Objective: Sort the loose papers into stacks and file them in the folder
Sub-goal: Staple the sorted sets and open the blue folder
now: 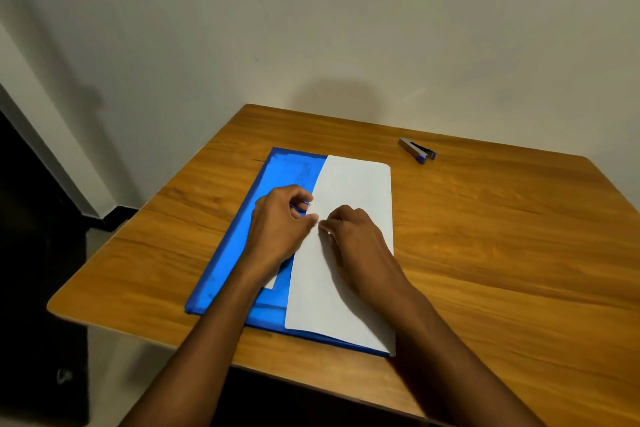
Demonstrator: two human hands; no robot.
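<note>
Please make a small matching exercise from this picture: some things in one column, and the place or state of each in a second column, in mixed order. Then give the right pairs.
Things
1. stapler
2. white paper
3. blue folder
4. right hand

Places or states
A. lies flat on the table, under the paper
B. rests on the white paper
C. alone near the table's far edge
D. covers the folder's right part

Pairs: 1-C, 2-D, 3-A, 4-B

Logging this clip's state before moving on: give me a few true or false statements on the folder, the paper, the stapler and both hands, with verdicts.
1. The blue folder lies flat on the wooden table. True.
2. The white paper lies beside the folder, off it. False: it lies on the folder.
3. The stapler lies on the paper. False: it sits apart, on the table behind.
4. The right hand rests on the paper. True.
5. The left hand holds the stapler. False: it is at the paper's left edge.
</note>
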